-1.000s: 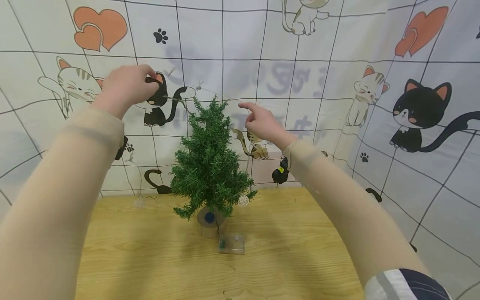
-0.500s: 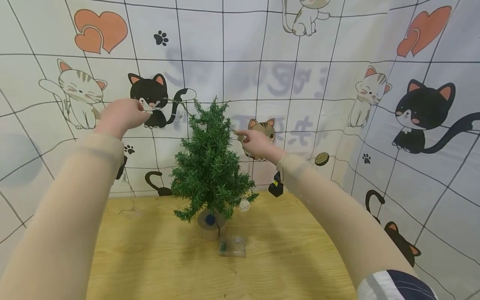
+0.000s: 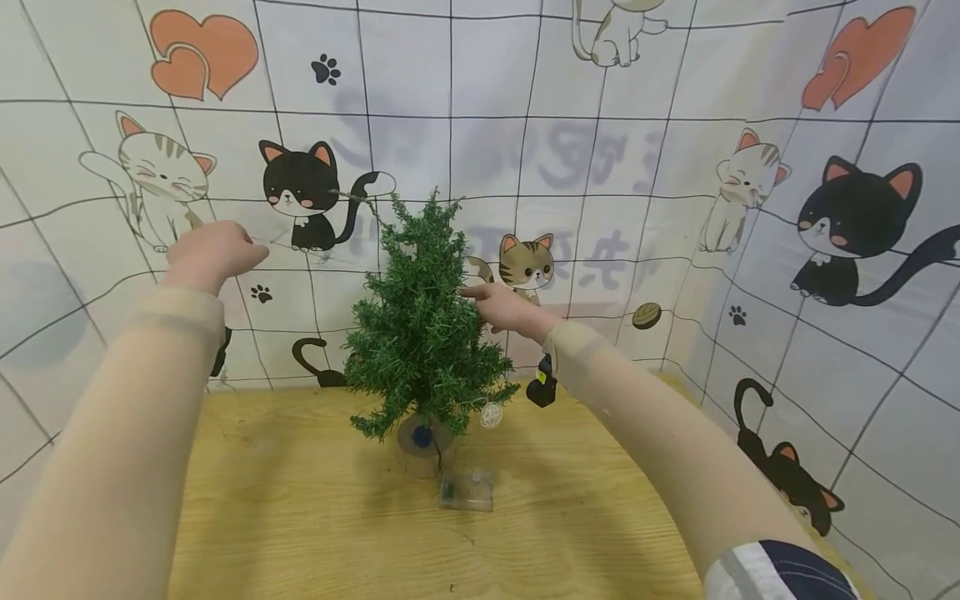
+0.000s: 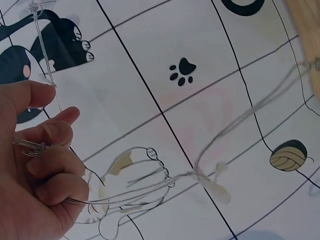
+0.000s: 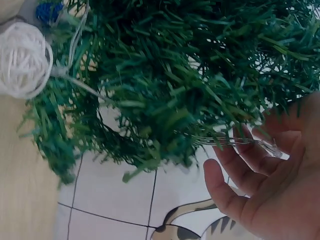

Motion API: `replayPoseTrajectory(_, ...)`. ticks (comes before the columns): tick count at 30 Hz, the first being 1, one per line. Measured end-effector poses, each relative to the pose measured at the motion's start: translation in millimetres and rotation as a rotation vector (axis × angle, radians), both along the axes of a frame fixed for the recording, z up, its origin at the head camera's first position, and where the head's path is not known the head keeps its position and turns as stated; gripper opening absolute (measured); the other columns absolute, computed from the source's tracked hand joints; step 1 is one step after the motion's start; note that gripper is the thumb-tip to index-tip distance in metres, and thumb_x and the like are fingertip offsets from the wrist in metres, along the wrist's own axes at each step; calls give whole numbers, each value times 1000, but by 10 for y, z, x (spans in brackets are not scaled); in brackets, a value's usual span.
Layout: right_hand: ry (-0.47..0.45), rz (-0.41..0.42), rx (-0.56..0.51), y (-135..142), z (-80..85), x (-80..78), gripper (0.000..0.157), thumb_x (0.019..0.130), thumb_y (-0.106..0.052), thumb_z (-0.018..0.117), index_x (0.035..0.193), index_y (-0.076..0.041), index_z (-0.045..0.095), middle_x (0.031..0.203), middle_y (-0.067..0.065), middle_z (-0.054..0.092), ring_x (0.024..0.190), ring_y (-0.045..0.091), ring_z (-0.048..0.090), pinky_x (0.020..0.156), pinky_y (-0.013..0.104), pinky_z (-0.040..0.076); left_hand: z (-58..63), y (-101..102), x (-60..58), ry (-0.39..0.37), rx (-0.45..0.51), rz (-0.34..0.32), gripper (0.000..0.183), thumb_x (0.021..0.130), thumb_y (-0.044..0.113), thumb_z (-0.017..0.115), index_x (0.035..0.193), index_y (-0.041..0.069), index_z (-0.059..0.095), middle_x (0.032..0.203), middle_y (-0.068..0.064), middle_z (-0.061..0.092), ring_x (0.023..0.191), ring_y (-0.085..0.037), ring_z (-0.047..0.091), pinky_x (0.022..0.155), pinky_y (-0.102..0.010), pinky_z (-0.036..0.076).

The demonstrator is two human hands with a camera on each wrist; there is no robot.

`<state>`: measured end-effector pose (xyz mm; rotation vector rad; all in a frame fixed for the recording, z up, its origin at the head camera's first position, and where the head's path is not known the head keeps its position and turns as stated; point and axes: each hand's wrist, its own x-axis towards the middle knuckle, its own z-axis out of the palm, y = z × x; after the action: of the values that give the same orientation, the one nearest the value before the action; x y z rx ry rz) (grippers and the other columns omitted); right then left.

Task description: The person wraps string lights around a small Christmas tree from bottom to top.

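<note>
left hand lower — wrist view: wire

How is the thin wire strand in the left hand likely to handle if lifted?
The wire strand is probably floppy: it bends sharply beyond the left hand. It looks light, being so thin. It may tangle, as two lengths run close together.

Both our arms stretch forward, our left hand held a little higher, lower fingers curled inward, our right hand loosely bent, one finger standing apart
</note>
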<state>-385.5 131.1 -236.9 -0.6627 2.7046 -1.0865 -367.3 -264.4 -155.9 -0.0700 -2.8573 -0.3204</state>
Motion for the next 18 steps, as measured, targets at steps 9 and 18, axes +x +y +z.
replayPoseTrajectory(9,-76,-7,61,44,-51,7,48,106,-17,24,152,-4,27,141,21,45,119,31,51,72,34,39,-4,-305,144,-15,-26,154,52,93,37,41,108,-11,53,97,-33,55,81,-46,53,63,-53,42)
replayPoseTrajectory(18,-60,5,82,137,-112,44,50,106,-23,27,151,0,26,134,21,50,119,29,49,84,40,45,-55,-598,246,15,-78,145,47,93,36,42,95,-8,57,86,-28,56,78,-47,52,61,-55,40)
